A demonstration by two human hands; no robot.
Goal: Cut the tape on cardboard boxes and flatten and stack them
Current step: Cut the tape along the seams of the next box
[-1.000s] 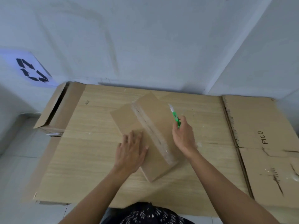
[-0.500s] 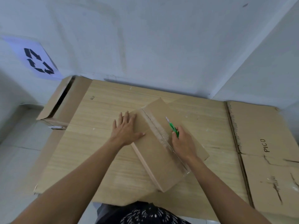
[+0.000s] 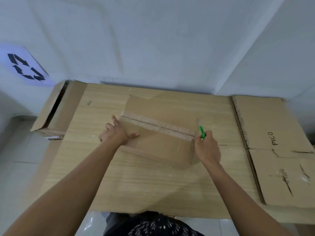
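Item 1: cardboard box [image 3: 158, 142], closed, lying flat at the middle of the counter [image 3: 119, 181], long axis running left to right and slightly skewed; it sits between the two hands, with one hand at each end.

Item 2: tape [image 3: 158, 126], a pale strip along the top seam of the cardboard box, running from the left end to the right end; a dark line shows along its middle.

Item 3: left hand [image 3: 117, 133], at the left end of the cardboard box; thumb laid out on the top face, fingers bent round the end edge, gripping it; the tape begins just beyond the fingertips.

Item 4: right hand [image 3: 208, 149], at the right end of the cardboard box, touching its corner; fingers curled, pinching the green cutter [image 3: 202, 132]; the cutter points up and away from the person, just beside the right end of the tape; whether the blade touches the tape cannot be told.

Item 5: flattened cardboard [image 3: 272, 150], marked "PICO", lying on the right part of the counter, well apart from the cardboard box.

Item 6: open carton [image 3: 56, 109], off the left edge of the counter, against the wall [image 3: 153, 40].

Item 7: recycling sign [image 3: 25, 67], on the wall at upper left.
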